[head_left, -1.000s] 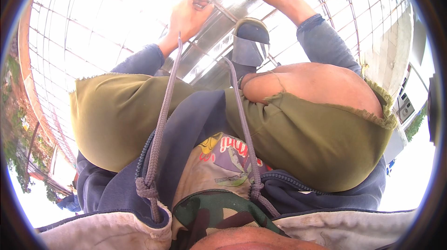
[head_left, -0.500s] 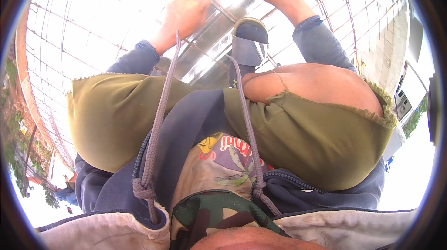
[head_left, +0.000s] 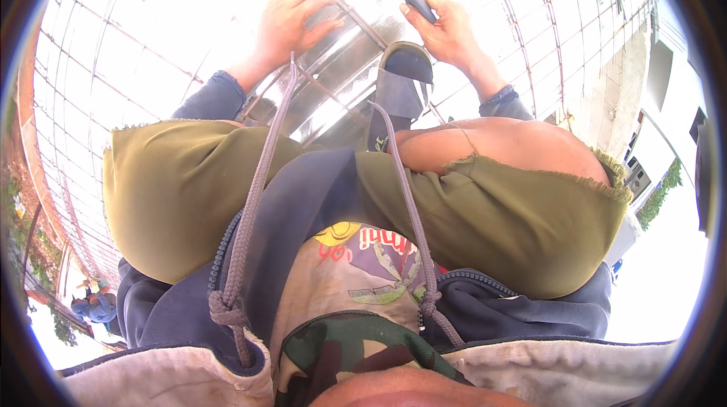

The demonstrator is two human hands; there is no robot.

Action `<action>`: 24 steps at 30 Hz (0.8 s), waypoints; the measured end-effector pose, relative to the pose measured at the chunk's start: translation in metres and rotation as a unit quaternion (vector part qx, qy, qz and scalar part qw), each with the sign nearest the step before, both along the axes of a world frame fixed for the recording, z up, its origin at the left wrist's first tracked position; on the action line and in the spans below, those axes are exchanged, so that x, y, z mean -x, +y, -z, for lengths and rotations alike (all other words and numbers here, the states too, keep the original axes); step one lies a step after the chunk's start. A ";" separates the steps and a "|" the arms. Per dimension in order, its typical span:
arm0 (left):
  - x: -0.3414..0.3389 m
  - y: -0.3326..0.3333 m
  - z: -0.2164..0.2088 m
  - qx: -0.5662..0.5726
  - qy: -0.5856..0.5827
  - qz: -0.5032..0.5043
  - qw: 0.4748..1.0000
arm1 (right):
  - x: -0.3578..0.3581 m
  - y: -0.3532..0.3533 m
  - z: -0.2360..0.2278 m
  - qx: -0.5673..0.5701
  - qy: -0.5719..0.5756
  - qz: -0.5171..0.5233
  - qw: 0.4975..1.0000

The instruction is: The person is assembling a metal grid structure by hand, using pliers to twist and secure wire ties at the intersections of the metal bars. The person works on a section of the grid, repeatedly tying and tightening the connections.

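My right hand (head_left: 447, 27) is closed round the dark blue handle of a hand tool (head_left: 419, 6). A thin metal shaft runs from that handle toward the far side, its tip washed out by glare. Across from it, my left hand (head_left: 291, 24) is over the steel bar mesh (head_left: 350, 9), thumb and fingers apart with nothing seen between them. Whether those fingers touch a bar I cannot tell. Between the two hands, nearer to me, my foot in a dark slide sandal (head_left: 405, 89) rests on the mesh.
A grid of thin bars spreads out on both sides, over bright, reflective sheeting (head_left: 333, 96). At the right runs a pale concrete edge (head_left: 617, 81). A person in blue (head_left: 95, 307) is far off at the lower left, near a reddish-brown border (head_left: 36, 134).
My right hand has drawn back toward me, bringing the tool's handle into view. On the left, my fingers have spread from a closer curl, and the hand has shifted slightly.
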State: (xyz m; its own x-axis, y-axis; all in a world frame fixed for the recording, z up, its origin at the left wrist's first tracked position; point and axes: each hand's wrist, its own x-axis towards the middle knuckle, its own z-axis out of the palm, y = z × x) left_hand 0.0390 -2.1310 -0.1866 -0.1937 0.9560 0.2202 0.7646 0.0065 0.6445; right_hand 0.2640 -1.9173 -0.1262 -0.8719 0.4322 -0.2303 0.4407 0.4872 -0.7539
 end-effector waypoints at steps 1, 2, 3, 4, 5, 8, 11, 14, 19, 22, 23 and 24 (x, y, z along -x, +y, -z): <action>-0.008 -0.007 -0.002 0.040 -0.081 -0.022 0.996 | -0.001 -0.008 -0.006 0.133 -0.014 0.043 0.990; -0.014 -0.007 -0.020 0.121 -0.175 -0.003 0.977 | -0.001 -0.015 -0.012 0.262 -0.029 0.086 0.961; -0.022 -0.002 -0.040 0.195 -0.272 0.023 0.942 | 0.001 -0.021 -0.020 0.314 -0.032 0.090 0.945; -0.028 0.000 -0.058 0.271 -0.359 0.044 0.892 | 0.005 -0.029 -0.027 0.349 -0.048 0.104 0.930; -0.039 0.002 -0.059 0.248 -0.450 0.056 0.856 | 0.007 -0.035 -0.034 0.381 -0.065 0.120 0.915; -0.062 -0.004 -0.049 0.200 -0.634 0.082 0.742 | 0.024 -0.063 -0.043 0.465 -0.044 0.145 0.872; -0.062 -0.015 -0.057 0.244 -0.635 0.090 0.727 | 0.033 -0.066 -0.055 0.420 -0.129 0.117 0.891; -0.057 -0.031 -0.050 0.285 -0.540 0.044 0.791 | 0.022 -0.059 -0.058 0.378 -0.221 0.151 0.886; -0.062 -0.063 -0.041 0.280 -0.548 0.145 0.775 | 0.000 -0.063 -0.065 0.498 -0.167 0.124 0.842; -0.079 -0.060 -0.034 0.217 -0.553 0.142 0.792 | 0.012 -0.062 -0.072 0.605 -0.113 0.050 0.787; -0.075 -0.058 -0.040 0.225 -0.561 0.141 0.784 | 0.018 -0.066 -0.071 0.586 -0.119 0.024 0.801; -0.076 -0.058 -0.039 0.222 -0.564 0.133 0.784 | 0.024 -0.069 -0.072 0.567 -0.124 -0.002 0.814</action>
